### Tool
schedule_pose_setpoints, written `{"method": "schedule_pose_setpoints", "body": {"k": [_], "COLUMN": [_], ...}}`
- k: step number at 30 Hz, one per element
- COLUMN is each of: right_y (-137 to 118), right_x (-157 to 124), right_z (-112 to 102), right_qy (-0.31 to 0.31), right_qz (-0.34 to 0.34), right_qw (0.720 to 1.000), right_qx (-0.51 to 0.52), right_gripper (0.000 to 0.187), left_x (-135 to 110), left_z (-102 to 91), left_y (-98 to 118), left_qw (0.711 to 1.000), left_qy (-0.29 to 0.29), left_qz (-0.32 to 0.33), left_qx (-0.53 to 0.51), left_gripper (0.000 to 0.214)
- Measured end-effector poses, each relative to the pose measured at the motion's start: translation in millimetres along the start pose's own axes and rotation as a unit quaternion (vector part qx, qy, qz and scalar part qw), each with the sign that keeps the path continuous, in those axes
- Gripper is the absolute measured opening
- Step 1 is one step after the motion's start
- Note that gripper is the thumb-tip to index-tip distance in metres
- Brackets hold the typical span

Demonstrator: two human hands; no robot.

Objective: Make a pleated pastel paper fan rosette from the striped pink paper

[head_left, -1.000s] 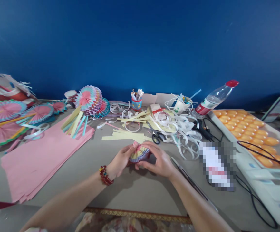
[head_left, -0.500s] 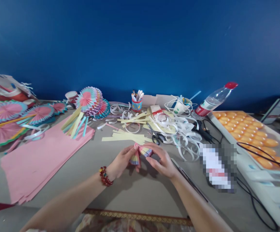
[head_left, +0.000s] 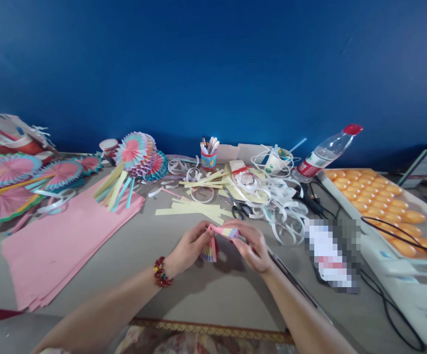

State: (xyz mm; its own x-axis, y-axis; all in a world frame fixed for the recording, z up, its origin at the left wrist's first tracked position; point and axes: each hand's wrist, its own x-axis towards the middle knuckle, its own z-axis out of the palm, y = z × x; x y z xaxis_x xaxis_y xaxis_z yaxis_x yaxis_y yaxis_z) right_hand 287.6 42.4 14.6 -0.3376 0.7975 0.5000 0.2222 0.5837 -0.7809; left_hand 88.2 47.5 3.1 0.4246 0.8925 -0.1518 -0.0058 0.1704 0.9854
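Between my hands, above the grey table, is a pleated paper fan with pink, yellow and violet bands. My left hand, with a red bead bracelet at the wrist, pinches it near its folded middle. One pleated part hangs down below those fingers. The other part stretches to the right, where my right hand grips its end between thumb and fingers. Pale yellow paper strips lie just beyond my hands, and dark-handled scissors rest beside them.
Pink paper sheets are stacked at left, with finished paper rosettes behind. Curled white strips, a pen cup and a tilted bottle stand or lie toward the wall. At right are black cables and a tray of orange domes.
The right part of the fan is drawn out narrower and farther right. My right hand has shifted slightly right, while the left part now hangs lower under my left hand.
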Motion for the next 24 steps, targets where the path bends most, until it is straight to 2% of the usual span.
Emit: {"method": "schedule_pose_setpoints", "body": {"k": [4,10,14,19,24], "right_y": [2.4,4.6,2.3,-2.1,-6.4], "right_x": [-3.2,-5.8,-5.0,-2.5,-0.6], "right_z": [-0.3,0.2,0.4,0.5,0.4], "right_qy": [0.0,0.013,0.009,0.001,-0.006], "right_qz": [0.009,0.021,0.016,0.0,-0.005], "right_qw": [1.0,0.999,0.999,0.999,0.999], "right_qx": [0.012,0.022,0.033,0.042,0.043], "right_gripper": [0.029,0.03,0.03,0.031,0.032], "left_x": [0.0,-0.9,-3.5,-4.1,-3.7], "left_z": [-2.8,-4.4,-5.5,-5.8,-4.1], "left_y": [-0.7,2.9,1.3,4.7,7.2], "left_qw": [0.997,0.977,0.975,0.962,0.969], "left_qy": [-0.013,0.017,0.018,0.03,0.054], "left_qz": [0.035,0.094,0.094,0.133,0.122], "left_qx": [0.06,0.189,0.202,0.235,0.206], "left_gripper": [0.033,0.028,0.033,0.026,0.024]}}
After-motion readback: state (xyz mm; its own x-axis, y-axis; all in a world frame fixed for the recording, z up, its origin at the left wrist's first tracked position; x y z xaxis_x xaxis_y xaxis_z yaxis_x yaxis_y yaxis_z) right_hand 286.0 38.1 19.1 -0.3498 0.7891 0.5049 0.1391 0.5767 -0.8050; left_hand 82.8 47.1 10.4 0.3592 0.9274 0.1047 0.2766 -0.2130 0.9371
